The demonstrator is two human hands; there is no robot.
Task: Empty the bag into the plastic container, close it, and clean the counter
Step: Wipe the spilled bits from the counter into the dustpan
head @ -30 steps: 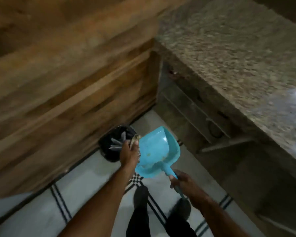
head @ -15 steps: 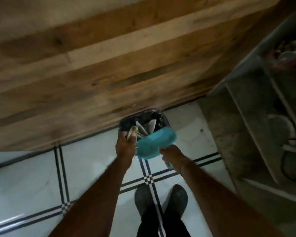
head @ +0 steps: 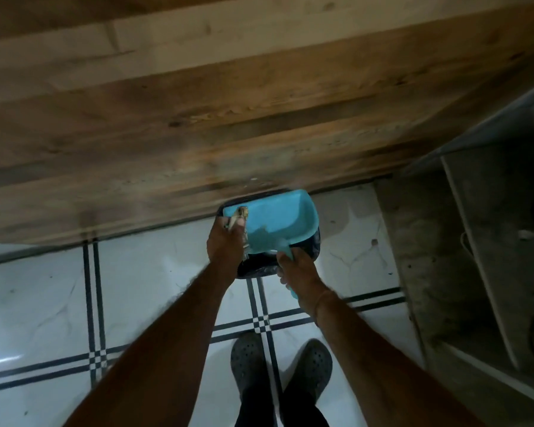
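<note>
Dustpan (head: 279,220) of turquoise plastic looked light and stiff, with a smooth and maybe slippery surface, so its short handle seemed the right place to hold it. The right hand (head: 296,269) had its fingers curled round that handle. The pan was held just over the black-lined bin (head: 256,268), which stood on the tiled floor (head: 136,288) against the wooden wall (head: 259,103). It was a shallow tray with a raised rim, and its inside looked almost bare. The left hand (head: 225,241) gripped a small brush (head: 239,214) at the pan's left edge.
</note>
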